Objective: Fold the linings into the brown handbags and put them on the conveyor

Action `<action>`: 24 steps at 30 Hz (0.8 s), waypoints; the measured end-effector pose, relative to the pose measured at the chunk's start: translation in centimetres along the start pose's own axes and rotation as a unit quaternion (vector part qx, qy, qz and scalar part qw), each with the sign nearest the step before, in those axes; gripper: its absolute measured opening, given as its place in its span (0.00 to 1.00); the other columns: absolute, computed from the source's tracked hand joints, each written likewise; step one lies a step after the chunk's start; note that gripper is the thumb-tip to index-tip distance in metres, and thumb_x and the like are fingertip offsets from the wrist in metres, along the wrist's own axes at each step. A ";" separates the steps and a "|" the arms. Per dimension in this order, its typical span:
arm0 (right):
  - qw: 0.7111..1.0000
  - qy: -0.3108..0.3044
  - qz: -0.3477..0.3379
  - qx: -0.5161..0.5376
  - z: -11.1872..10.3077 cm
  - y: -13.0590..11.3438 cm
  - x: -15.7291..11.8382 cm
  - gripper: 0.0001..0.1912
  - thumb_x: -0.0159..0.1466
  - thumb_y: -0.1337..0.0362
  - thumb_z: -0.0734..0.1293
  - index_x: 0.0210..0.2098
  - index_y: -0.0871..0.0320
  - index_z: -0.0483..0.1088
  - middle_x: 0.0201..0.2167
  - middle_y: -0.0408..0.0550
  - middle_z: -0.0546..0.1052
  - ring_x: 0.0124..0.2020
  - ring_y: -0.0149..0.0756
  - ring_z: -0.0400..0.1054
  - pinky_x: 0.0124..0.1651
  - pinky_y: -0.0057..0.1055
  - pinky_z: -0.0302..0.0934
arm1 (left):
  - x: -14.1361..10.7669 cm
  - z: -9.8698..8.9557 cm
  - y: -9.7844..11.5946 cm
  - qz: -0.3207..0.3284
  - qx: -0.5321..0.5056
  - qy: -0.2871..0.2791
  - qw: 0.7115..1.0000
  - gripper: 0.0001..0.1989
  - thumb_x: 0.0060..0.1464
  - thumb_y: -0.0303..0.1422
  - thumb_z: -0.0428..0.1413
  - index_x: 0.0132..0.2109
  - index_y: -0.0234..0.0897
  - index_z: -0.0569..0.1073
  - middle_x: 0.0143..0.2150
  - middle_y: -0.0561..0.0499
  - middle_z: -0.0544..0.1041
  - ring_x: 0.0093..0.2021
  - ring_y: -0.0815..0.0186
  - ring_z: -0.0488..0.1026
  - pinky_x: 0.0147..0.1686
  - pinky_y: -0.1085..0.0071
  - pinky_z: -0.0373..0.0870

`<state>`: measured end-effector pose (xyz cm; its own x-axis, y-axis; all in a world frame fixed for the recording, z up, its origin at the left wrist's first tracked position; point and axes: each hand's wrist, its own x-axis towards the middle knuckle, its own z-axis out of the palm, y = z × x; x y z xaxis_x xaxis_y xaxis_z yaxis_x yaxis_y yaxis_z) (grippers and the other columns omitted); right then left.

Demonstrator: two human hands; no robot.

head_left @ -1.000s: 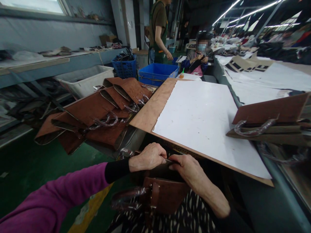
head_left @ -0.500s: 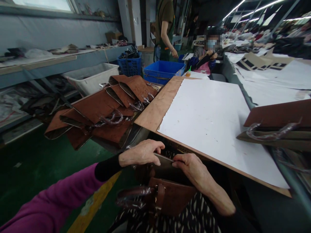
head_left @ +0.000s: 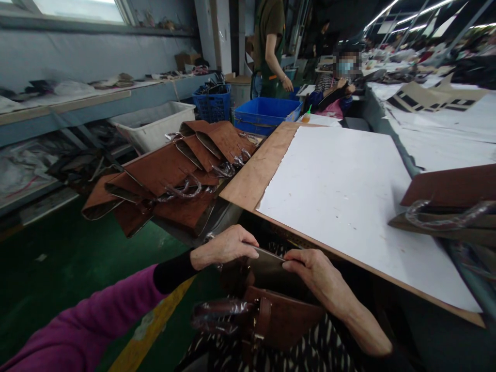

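Note:
A brown handbag rests on my lap, its mouth open towards the table. Its near handle is wrapped in clear plastic and sticks out to the left. My left hand pinches the bag's far top edge between thumb and fingers. On the same edge, further right, my right hand pinches with thumb and forefinger. Between the two hands the edge runs fairly straight, and the grey-brown lining shows below it. The bag's far outer side is mostly hidden.
White paper covers most of a board-topped table ahead. Several brown bags lie piled on the left, and another bag lies at the right. Behind stand a blue crate, a white bin and two co-workers.
My left fingers, raised off the edge before, have closed onto it. The whole view has shifted slightly, so the surroundings sit further right.

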<state>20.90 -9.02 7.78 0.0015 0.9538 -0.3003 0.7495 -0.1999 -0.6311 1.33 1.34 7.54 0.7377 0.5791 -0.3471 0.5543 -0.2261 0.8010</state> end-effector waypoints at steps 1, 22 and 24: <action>1.000 -0.001 0.000 0.001 0.0 0.0 0.0 0.11 0.58 0.62 0.58 0.24 0.55 0.69 0.21 0.39 0.70 0.27 0.31 0.62 0.31 0.27 0.49 | 0.0 0.1 0.0 0.002 -0.004 -0.001 1.000 0.11 0.44 0.33 0.54 0.33 0.30 0.77 0.21 0.56 0.68 0.23 0.73 0.61 0.22 0.79 0.53; 0.999 -0.013 -0.050 -0.011 1.4 -2.5 1.5 0.13 0.57 0.66 0.58 0.24 0.58 0.73 0.19 0.41 0.71 0.24 0.28 0.62 0.27 0.24 0.49 | -0.3 2.4 0.0 0.025 0.009 0.048 0.998 0.13 0.45 0.34 0.51 0.31 0.30 0.76 0.21 0.56 0.66 0.25 0.71 0.61 0.24 0.77 0.52; 0.999 -0.010 -0.043 -0.012 1.8 -3.1 1.5 0.14 0.56 0.69 0.58 0.24 0.60 0.75 0.19 0.42 0.71 0.24 0.28 0.61 0.27 0.24 0.50 | -0.6 2.5 0.7 0.029 0.031 0.054 0.998 0.14 0.47 0.35 0.49 0.27 0.30 0.75 0.20 0.55 0.63 0.25 0.70 0.60 0.24 0.77 0.52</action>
<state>17.40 -7.42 7.95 -0.0761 0.9623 -0.2610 0.7619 -0.1127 -0.6378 2.23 -1.13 7.06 0.7251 0.6436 -0.2447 0.5379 -0.3076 0.7849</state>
